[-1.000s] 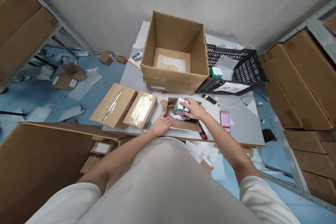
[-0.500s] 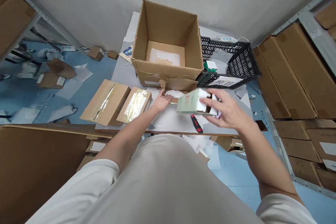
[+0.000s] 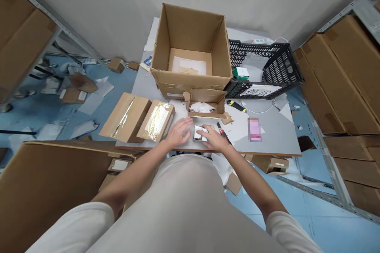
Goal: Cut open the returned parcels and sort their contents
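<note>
My right hand (image 3: 214,138) has its fingers and thumb at the top of a small carton (image 3: 197,138), which stands on the table in front of me with its white flaps up. My left hand (image 3: 179,132) is just left of the carton, apart from it, fingers stretched out and holding nothing. Just beyond the hands lies an opened brown cardboard box (image 3: 221,106) with white paper (image 3: 202,107) in it. A red and black utility knife (image 3: 223,132) lies close to my right hand, partly hidden by it.
Two taped brown parcels (image 3: 126,116) (image 3: 156,120) lie at left. A large open carton (image 3: 190,81) and black plastic crate (image 3: 283,67) stand behind. A yellow and black cutter (image 3: 236,106), white cable (image 3: 258,112) and pink item (image 3: 254,129) lie at right. Shelves of boxes (image 3: 335,75) flank the table.
The small carton went from tilted in my right hand above the table to standing on it, turned end-up. My left hand drew back from the opened box. The pink item and yellow cutter now show.
</note>
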`<state>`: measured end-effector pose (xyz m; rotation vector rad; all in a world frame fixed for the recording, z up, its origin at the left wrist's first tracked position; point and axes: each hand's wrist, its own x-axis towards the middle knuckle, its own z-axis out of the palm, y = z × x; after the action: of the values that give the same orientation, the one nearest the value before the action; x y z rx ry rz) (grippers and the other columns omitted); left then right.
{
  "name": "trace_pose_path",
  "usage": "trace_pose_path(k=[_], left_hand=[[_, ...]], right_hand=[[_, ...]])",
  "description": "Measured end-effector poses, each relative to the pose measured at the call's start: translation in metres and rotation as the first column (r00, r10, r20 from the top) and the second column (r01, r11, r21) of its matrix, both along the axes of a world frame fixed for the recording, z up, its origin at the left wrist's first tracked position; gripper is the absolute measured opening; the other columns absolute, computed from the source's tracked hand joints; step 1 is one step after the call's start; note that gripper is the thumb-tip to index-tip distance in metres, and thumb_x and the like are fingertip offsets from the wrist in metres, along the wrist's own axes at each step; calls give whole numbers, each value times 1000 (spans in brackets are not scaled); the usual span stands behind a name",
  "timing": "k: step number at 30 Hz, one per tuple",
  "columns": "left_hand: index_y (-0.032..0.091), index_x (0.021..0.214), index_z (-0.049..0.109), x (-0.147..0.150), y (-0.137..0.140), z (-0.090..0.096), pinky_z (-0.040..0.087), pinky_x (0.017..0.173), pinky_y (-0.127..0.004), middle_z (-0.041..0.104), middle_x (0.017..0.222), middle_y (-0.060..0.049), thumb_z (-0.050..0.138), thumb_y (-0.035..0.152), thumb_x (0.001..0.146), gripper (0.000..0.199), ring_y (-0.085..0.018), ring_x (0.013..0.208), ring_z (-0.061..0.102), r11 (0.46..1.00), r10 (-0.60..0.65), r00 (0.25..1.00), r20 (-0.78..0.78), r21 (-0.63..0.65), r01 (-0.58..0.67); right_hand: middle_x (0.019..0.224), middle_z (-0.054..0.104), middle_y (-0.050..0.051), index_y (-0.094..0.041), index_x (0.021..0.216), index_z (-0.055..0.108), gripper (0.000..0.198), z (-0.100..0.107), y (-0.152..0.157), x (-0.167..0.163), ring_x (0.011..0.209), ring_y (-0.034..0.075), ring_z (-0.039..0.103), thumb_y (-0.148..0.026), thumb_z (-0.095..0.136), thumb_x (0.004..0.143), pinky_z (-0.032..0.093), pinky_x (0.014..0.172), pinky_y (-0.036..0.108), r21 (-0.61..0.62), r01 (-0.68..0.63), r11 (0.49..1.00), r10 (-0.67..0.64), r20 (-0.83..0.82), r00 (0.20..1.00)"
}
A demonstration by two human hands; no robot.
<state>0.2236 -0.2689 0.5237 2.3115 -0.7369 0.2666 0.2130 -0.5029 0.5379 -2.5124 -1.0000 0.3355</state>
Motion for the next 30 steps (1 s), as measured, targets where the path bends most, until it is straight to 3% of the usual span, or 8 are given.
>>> trace_pose_path(k=[3, 8, 13, 18, 21, 25, 28, 30], left_hand=[[17, 137, 42, -21, -12, -6, 41, 107, -44, 49, 140, -14, 58, 41, 84, 60, -25, 132, 44, 999, -34, 985, -168, -42, 27], [17, 135, 45, -16, -32, -9, 40, 108, -43, 46, 142, -14, 62, 48, 80, 65, -27, 132, 43, 999, -32, 927, -373, -29, 23], [16, 128, 49, -13, -43, -5, 43, 104, -44, 55, 130, -13, 70, 46, 70, 69, -28, 121, 53, 998, 57, 913, -404, 23, -52], [13, 125, 49, -15, -52, -1, 46, 101, -43, 58, 124, -14, 68, 36, 67, 65, -29, 116, 56, 989, 148, 895, -421, 72, -130], [13, 128, 47, -16, -47, 0, 48, 98, -41, 57, 125, -13, 60, 24, 70, 60, -26, 114, 57, 991, 131, 888, -441, 24, -135], [15, 133, 43, -20, -27, -5, 43, 104, -41, 48, 138, -14, 43, 10, 74, 59, -23, 128, 47, 997, 53, 928, -368, -32, -70], [17, 141, 35, -24, -17, -7, 30, 112, -49, 32, 151, -13, 41, 7, 75, 67, -27, 142, 24, 991, -88, 957, -278, 69, 111], [18, 146, 25, -26, -18, -7, 26, 113, -53, 27, 153, -14, 45, 12, 76, 73, -30, 144, 18, 967, -172, 943, -285, 135, 217]], right_hand=[[142, 36, 17, -23, 133, 49, 56, -3, 3, 0, 130, 30, 38, -19, 64, 79, 43, 99, 46, 39, -12, 999, 13, -43, 999], [149, 26, 19, -19, 130, 48, 54, 0, -8, -9, 137, 30, 32, -28, 66, 80, 41, 104, 45, 144, 65, 987, -49, -109, 993], [142, 40, 20, -19, 118, 54, 45, -2, -19, -18, 131, 30, 42, -39, 67, 79, 43, 100, 47, 294, 234, 927, -191, -167, 967], [137, 47, 19, -19, 121, 53, 47, -5, -18, -24, 126, 28, 49, -39, 65, 80, 55, 81, 39, 367, 371, 853, -279, -281, 918], [136, 49, 18, -19, 122, 54, 47, -8, -19, -25, 125, 27, 49, -38, 64, 80, 53, 89, 42, 376, 395, 838, -309, -270, 912], [141, 45, 19, -17, 130, 50, 49, -16, -26, -29, 131, 26, 44, -39, 56, 86, 38, 107, 45, 337, 366, 867, -330, -159, 930], [152, 29, 19, -18, 141, 39, 51, -24, -29, -34, 142, 29, 23, -35, 40, 94, 32, 109, 51, 182, 326, 928, -307, -124, 944], [155, 19, 20, -17, 145, 33, 53, -25, -28, -37, 145, 33, 10, -33, 35, 95, 29, 108, 58, 83, 308, 948, -301, -90, 949]])
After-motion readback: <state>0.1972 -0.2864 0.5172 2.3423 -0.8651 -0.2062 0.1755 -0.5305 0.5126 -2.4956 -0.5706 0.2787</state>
